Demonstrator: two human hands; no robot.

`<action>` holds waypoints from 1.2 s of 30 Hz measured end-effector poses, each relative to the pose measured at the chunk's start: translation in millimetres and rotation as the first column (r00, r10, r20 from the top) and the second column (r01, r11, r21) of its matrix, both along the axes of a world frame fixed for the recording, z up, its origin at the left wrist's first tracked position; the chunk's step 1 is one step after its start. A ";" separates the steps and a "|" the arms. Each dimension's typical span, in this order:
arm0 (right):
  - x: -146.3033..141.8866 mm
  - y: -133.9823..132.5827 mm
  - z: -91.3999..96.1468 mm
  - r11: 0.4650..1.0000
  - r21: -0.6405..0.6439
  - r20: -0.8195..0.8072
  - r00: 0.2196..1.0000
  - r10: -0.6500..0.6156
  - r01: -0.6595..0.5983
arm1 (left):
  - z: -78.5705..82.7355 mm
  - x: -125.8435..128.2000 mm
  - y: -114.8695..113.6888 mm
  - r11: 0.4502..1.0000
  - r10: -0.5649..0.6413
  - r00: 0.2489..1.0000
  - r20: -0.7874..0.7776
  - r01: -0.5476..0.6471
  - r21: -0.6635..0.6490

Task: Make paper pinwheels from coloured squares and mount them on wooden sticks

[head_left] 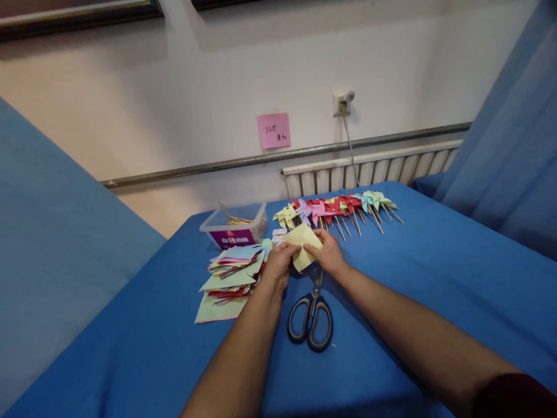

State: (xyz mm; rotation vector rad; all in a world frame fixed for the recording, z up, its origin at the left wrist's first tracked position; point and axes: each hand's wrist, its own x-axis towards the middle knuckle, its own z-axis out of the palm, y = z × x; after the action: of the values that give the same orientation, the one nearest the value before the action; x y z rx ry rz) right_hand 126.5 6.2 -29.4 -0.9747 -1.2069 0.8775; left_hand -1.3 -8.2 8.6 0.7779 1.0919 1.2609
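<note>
Both hands hold a pale yellow paper square (303, 236) above the table. My left hand (282, 264) pinches its left side, and my right hand (329, 253) grips its right side, with the thumbs close together near the middle. Lines that look like cuts or creases run in from the corners. Below the paper, scissors (311, 318) with dark handles lie on the blue cloth, their blade tips partly hidden by the paper and my right hand. Left of my left hand sits a stack of coloured paper (232, 281).
Behind the stack stands a clear plastic box (259, 220) holding thin sticks (239, 220). Several paper pinwheels (319, 210) on sticks lie along the table's back. A blue cloth (418, 290) covers the table. Blue curtains (513, 133) hang at both sides; a radiator (383, 169) is behind.
</note>
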 end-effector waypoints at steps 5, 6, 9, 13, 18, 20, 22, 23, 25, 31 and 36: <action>6.8 -13.8 10.9 0.930 0.355 0.306 0.928 -0.214 0.097 | -0.5 -7.2 7.1 0.996 0.090 0.993 0.076 -0.092 0.018; 8.2 -16.8 13.6 0.905 0.420 0.371 0.897 -0.240 0.068 | -0.4 -8.9 8.8 0.994 0.104 0.990 0.095 -0.106 0.018; 9.8 -22.8 18.0 0.871 0.488 0.542 0.802 -0.250 -0.058 | 0.9 -12.9 12.2 0.992 0.122 0.982 0.145 -0.125 0.013; 8.3 -23.6 16.3 0.866 0.479 0.648 0.724 -0.237 -0.145 | 3.6 -14.8 12.3 0.994 0.107 0.971 0.213 -0.108 -0.007; 8.3 -21.7 15.0 0.851 0.505 0.657 0.705 -0.267 -0.148 | 3.5 -12.2 10.7 0.993 0.118 0.963 0.244 -0.113 -0.034; 9.0 -20.9 15.0 0.841 0.523 0.647 0.706 -0.288 -0.137 | 2.6 -11.2 10.7 0.993 0.119 0.964 0.237 -0.112 -0.040; 10.0 -20.2 14.8 0.831 0.540 0.638 0.709 -0.301 -0.133 | 1.9 -11.0 10.9 0.994 0.110 0.964 0.243 -0.104 -0.041; 10.5 -20.0 14.7 0.827 0.545 0.638 0.709 -0.300 -0.141 | 1.7 -11.3 11.1 0.995 0.102 0.963 0.251 -0.095 -0.041; 11.2 -19.9 14.5 0.820 0.546 0.653 0.700 -0.289 -0.171 | 1.6 -12.4 11.6 0.997 0.077 0.960 0.269 -0.067 -0.045; 10.4 -20.8 15.3 0.821 0.534 0.690 0.666 -0.283 -0.204 | 2.5 -14.0 12.3 0.996 0.059 0.960 0.275 -0.040 -0.075; 9.1 -18.3 12.9 0.836 0.526 0.642 0.717 -0.271 -0.155 | 1.2 -10.3 11.2 0.998 0.065 0.977 0.202 -0.060 -0.029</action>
State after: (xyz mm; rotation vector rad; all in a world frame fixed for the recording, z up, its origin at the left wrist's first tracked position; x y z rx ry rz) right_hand 135.6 -12.1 -16.5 -0.8678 -1.9302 0.0192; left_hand -11.6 3.0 9.8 0.5872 0.9691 1.3475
